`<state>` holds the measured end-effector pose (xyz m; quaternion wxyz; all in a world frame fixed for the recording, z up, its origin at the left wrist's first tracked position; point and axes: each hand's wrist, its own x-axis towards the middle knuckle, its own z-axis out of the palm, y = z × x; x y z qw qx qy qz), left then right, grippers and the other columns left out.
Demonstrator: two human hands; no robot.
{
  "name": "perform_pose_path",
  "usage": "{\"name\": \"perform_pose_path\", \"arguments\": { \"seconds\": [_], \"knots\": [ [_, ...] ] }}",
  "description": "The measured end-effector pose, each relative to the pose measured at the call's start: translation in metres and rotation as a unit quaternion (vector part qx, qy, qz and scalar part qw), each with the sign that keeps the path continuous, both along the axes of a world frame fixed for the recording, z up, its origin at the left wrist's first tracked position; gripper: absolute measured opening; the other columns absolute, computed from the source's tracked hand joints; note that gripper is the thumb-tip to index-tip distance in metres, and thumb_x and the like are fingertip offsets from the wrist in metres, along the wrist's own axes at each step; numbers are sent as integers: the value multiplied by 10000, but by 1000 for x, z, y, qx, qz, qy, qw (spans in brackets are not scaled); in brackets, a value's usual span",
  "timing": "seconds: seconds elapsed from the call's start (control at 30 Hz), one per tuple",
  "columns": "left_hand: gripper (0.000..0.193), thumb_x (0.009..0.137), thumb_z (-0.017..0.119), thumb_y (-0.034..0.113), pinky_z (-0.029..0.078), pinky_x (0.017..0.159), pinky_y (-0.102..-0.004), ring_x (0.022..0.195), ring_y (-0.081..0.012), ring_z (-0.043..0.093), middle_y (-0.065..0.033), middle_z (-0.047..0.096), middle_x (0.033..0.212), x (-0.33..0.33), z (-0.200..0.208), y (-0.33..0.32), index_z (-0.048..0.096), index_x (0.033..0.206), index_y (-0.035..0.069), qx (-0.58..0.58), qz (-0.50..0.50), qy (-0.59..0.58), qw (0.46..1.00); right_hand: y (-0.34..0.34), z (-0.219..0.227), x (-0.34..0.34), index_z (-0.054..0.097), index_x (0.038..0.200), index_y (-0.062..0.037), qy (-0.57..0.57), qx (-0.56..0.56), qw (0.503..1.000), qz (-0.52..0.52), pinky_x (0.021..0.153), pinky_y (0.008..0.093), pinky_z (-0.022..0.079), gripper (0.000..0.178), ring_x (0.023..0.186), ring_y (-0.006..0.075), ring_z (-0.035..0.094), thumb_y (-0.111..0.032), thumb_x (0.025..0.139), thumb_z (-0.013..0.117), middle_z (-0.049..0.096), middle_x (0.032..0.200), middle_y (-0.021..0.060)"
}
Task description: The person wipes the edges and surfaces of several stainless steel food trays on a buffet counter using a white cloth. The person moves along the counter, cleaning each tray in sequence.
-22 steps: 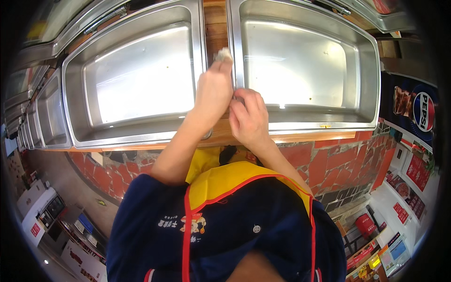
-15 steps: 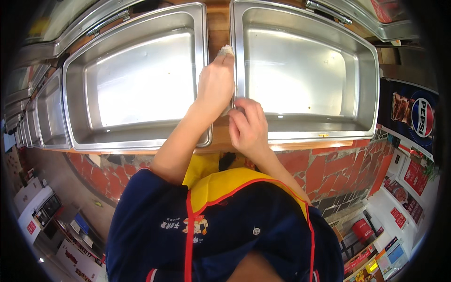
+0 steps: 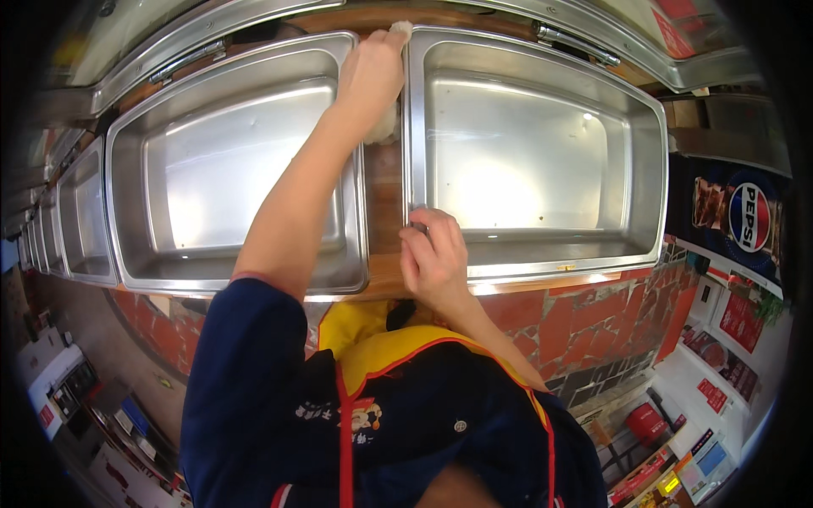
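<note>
My left hand (image 3: 370, 80) is closed on a pale cloth (image 3: 385, 127), at the far end of the wooden strip (image 3: 385, 182) between two steel pans. Part of the cloth is hidden under the hand, and a bit sticks out past the fingers. My left forearm crosses above the right part of the left pan (image 3: 112, 195). My right hand (image 3: 439, 262) has its fingers curled at the near left rim of the right pan (image 3: 542, 269). Both pans are wide, rectangular and shiny, with a few small specks inside.
More steel pans (image 3: 83, 273) run off in a row to the left. Behind the pans stand metal-framed glass covers (image 3: 474, 10) with bar-like hinges (image 3: 576, 42). A dark drink poster (image 3: 732, 212) is at the right. Below the counter edge is red stone-patterned tiling (image 3: 567, 326).
My left hand has slid the cloth away from me along the wooden strip to its far end. My right hand stays by the right pan's rim. The view has shifted slightly.
</note>
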<state>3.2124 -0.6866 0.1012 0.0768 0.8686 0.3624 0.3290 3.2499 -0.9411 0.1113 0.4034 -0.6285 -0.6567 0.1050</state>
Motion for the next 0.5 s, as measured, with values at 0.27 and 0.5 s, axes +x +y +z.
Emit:
{"name": "perform_pose_path", "arguments": {
  "seconds": [0.27,0.5],
  "knots": [
    [240,766,542,-3,545,604,-422,680,-344,656,-156,619,908,-8,18,-28,583,1002,-17,22,-76,244,967,-1,-1,0,579,901,-1,21,9,1000,-18,785,412,448,235,959,336,548,35,677,640,536,1037,150],
    [240,789,519,5,549,650,-413,765,-347,666,-180,625,1007,2,17,17,558,1026,-7,55,-65,283,955,-5,1,-2,585,908,-8,32,15,999,-19,782,398,456,239,966,317,552,26,680,648,537,1031,135]
  ]
}}
